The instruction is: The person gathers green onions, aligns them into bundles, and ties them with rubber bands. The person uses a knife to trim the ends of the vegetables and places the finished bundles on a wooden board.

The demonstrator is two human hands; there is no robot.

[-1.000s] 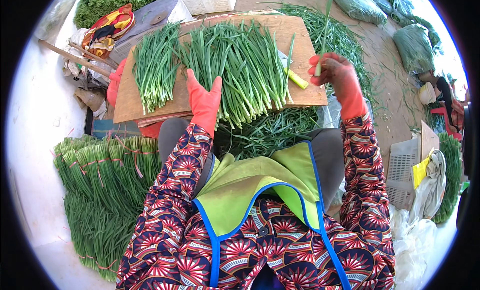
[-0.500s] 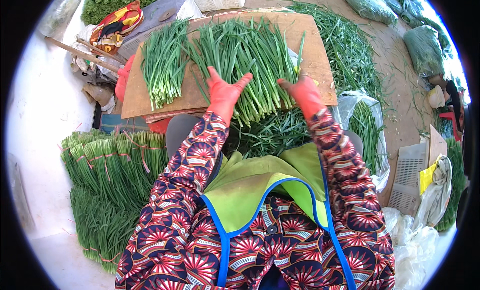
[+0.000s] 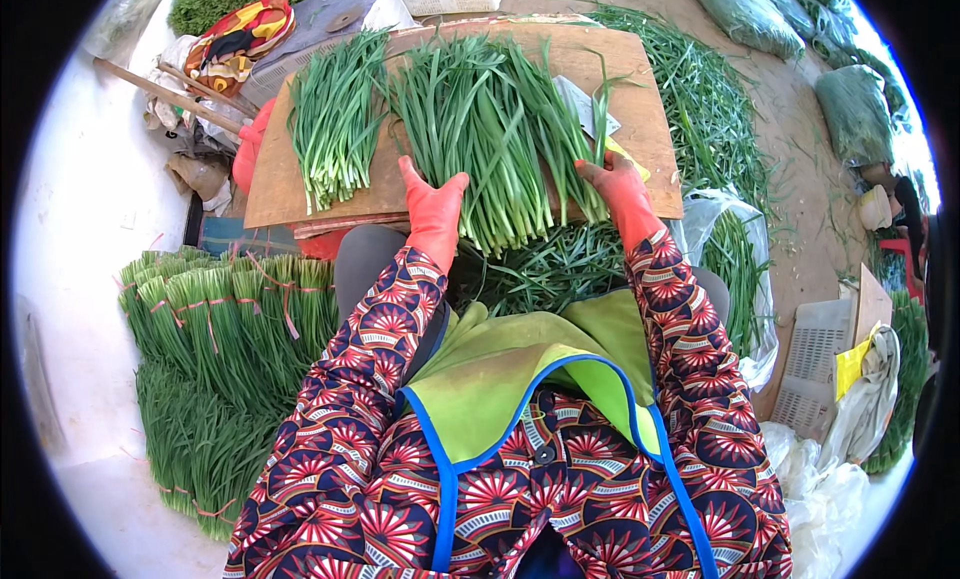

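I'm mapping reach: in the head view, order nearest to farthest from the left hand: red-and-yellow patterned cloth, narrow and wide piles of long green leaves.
1. Wide green pile: immediately right of the left hand.
2. Narrow green pile: left part of brown wooden board.
3. Patterned cloth: upper left, beyond the board.

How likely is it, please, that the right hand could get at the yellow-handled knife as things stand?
Probably yes: the yellow-handled knife lies just beyond the right hand on the wooden board, and only strands of the green stalks seem to cross it.
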